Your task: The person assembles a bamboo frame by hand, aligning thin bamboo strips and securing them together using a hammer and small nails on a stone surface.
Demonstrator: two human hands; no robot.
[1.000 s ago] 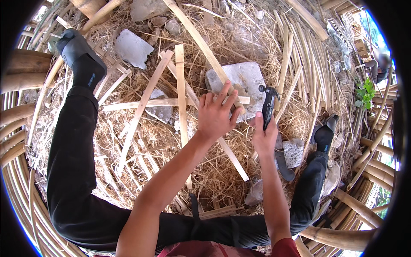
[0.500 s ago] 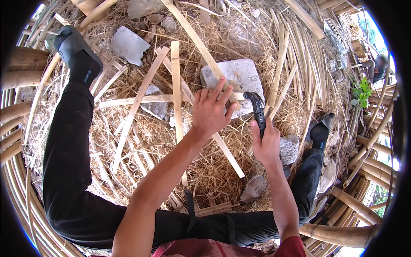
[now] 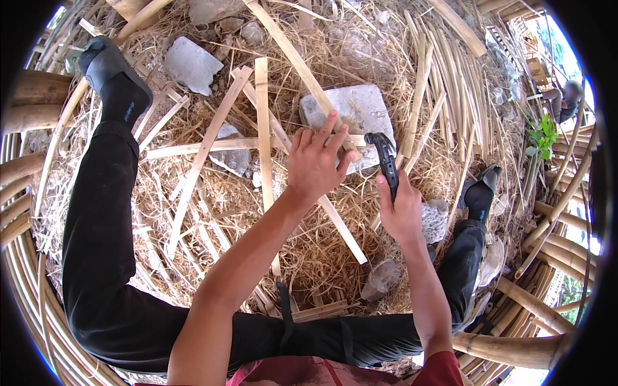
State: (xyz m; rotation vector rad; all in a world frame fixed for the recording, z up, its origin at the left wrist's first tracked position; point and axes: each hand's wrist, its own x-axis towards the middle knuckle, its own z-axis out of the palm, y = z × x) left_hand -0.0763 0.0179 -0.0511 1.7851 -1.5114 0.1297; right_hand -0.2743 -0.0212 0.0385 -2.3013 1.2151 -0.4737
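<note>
My left hand (image 3: 315,161) lies spread, palm down, over crossing bamboo strips, its fingertips at the lower end of a long bamboo strip (image 3: 293,56). That end rests on a pale stone block (image 3: 368,106). A crosswise strip (image 3: 219,147) runs beneath my left hand, and its right end reaches the block. My right hand (image 3: 402,209) is wrapped around a short black tool (image 3: 386,164) with a curved head. The head is at the block's right edge, close to the crosswise strip's end. Upright and slanting strips (image 3: 262,128) cross left of my left hand.
Dry shavings (image 3: 322,257) cover the ground between my legs. Loose stones (image 3: 193,64) lie at left and by my right foot (image 3: 479,199). A row of bamboo strips (image 3: 457,96) lies at right, beside a green plant (image 3: 544,136). Another person (image 3: 568,103) sits at far right.
Both hands, the black tool and the strips keep nearly the same places. The whole view has shifted very slightly.
</note>
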